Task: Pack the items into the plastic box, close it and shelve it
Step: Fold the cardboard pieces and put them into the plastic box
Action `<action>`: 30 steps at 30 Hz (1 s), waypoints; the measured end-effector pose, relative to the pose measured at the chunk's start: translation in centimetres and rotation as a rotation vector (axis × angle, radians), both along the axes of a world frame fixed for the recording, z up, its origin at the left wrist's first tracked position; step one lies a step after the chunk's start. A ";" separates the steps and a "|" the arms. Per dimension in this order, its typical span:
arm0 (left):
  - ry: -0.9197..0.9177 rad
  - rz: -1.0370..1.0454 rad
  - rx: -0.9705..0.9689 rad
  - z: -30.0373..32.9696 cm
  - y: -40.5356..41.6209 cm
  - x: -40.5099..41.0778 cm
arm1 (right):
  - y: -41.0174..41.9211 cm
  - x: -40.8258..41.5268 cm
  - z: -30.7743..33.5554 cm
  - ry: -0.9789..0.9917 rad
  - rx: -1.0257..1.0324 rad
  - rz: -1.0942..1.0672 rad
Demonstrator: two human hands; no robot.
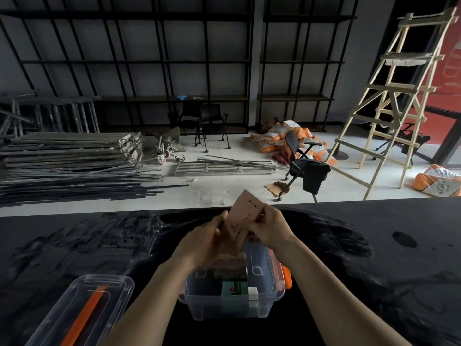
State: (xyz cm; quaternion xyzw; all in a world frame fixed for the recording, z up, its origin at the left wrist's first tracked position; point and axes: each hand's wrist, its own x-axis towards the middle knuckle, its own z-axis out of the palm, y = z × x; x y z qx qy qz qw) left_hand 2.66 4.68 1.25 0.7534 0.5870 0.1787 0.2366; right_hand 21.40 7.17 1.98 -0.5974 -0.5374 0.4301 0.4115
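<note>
A clear plastic box with an orange latch stands open on the black table, right in front of me. Inside lie a green packet and a dark can-like item. Above the box's far end, my left hand and my right hand both grip a flat brown cardboard packet, tilted up on edge. The clear lid with an orange strip lies flat at the lower left, apart from the box.
Beyond the table's far edge are a black office chair, a wooden ladder at right, stacked metal frames at left and orange sacks. Black wall shelving lines the back wall.
</note>
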 end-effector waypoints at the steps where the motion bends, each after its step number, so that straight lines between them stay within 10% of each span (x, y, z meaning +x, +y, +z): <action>1: 0.136 0.016 0.024 -0.3 -0.2 -0.1 | 0.1 0.4 0.0 -0.046 0.006 -0.037; 22: 0.681 -0.086 0.143 -4.6 0.5 2.4 | -1.0 2.3 -0.2 -0.270 -0.023 -0.045; 30: 0.103 0.328 0.345 -0.1 0.8 0.1 | -0.3 1.4 0.4 -0.169 0.000 -0.183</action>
